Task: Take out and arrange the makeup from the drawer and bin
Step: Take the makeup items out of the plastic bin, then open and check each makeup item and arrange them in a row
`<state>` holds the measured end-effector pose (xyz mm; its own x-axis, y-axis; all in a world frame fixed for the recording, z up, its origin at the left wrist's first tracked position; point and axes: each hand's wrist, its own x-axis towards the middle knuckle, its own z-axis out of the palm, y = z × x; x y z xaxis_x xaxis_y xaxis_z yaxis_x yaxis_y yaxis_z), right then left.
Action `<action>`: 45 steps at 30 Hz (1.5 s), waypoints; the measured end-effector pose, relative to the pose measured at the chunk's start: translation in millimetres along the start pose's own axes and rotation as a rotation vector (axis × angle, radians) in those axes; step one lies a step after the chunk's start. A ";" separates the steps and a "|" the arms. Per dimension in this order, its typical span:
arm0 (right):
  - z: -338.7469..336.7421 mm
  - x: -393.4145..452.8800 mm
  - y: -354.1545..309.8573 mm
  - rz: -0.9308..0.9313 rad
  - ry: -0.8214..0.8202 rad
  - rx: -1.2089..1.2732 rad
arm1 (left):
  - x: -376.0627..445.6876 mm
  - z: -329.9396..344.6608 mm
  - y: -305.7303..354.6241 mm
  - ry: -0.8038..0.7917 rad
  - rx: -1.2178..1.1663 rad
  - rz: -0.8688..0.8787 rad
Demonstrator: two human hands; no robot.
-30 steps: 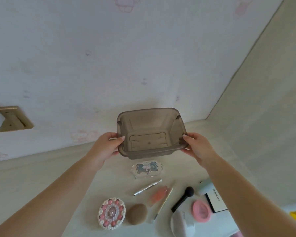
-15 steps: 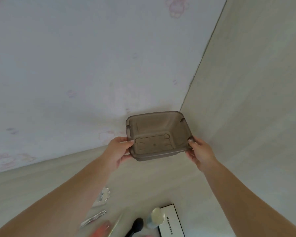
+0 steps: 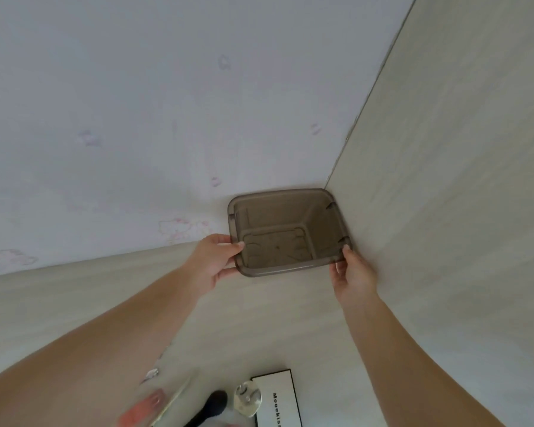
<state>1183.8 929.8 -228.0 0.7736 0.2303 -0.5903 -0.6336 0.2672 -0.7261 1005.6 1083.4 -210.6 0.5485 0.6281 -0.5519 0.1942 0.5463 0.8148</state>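
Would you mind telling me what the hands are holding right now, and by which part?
Both hands hold the empty brown bin by its rim: the left hand at the left edge, the right hand at the near right corner.

Smoky brown see-through bin (image 3: 285, 231); wall (image 3: 136, 103) at eleven o'clock white with faint pink prints; black-edged white box (image 3: 279, 399) at six.

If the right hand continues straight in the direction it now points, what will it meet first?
The right hand already grips the brown bin; beyond that rim, probably the side panel at the corner, though depth is unclear.
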 end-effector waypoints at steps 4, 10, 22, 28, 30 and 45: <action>2.5 -2.0 1.6 -0.028 0.040 0.128 | 0.9 0.6 -3.9 -0.028 -0.014 -0.029; 1.9 0.0 3.7 0.032 0.046 0.079 | 4.4 -1.0 -4.9 -0.031 -0.008 -0.040; 1.0 1.2 7.8 0.038 -0.016 -0.051 | -0.9 -5.8 -3.2 -0.041 0.067 -0.085; -12.6 -25.8 15.0 0.050 -0.080 -0.194 | -15.5 -12.4 -6.8 -0.046 0.092 -0.089; -18.2 -42.5 18.4 0.037 -0.110 -0.256 | -22.7 -16.3 -8.1 -0.038 0.096 -0.083; -19.7 -212.9 70.5 -0.466 -0.295 -0.575 | -116.2 -94.4 -34.4 -0.207 0.267 0.035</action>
<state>974.6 881.1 -160.5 0.8723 0.4736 -0.1215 -0.0786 -0.1094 -0.9909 858.5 1043.9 -191.2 0.7072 0.5029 -0.4970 0.3633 0.3446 0.8656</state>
